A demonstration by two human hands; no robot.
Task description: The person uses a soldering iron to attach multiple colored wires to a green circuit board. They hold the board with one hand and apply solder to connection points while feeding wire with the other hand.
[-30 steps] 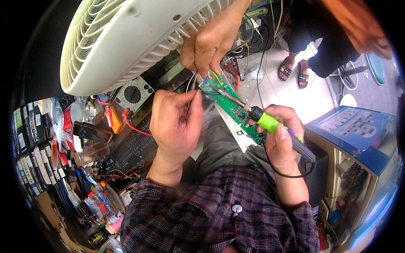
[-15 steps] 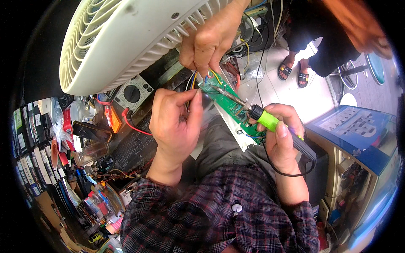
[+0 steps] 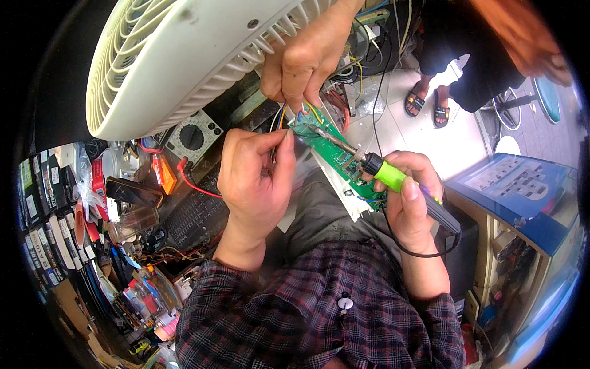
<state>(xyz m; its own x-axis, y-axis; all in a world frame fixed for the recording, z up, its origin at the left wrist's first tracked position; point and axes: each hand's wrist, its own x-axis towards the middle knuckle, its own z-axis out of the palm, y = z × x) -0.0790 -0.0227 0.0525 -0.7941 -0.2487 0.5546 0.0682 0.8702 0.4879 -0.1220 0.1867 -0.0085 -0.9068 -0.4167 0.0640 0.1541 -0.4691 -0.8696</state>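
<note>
A green circuit board [image 3: 335,152] in a long white plastic housing [image 3: 338,195] lies slantwise above my lap. My right hand [image 3: 413,212] grips a soldering iron [image 3: 388,174] by its lime-green and black handle, with the tip at the board's far end. Beside that tip, my left hand [image 3: 257,175] is closed in a pinch; what sits between thumb and finger is too fine to make out. A co-worker's hand [image 3: 300,66] reaches in from the top, its fingers at the board's far end among coloured wires [image 3: 313,112].
A white fan [image 3: 184,58] looms at the upper left. Beneath it are a multimeter [image 3: 193,136] with a red lead and a dusty keyboard [image 3: 195,215]. Boxes and loose parts crowd the left. A blue-topped cabinet [image 3: 513,194] stands right; someone in sandals [image 3: 416,101] is behind.
Almost nothing differs. Both my hands, the soldering iron and the co-worker's hand keep their places at the board.
</note>
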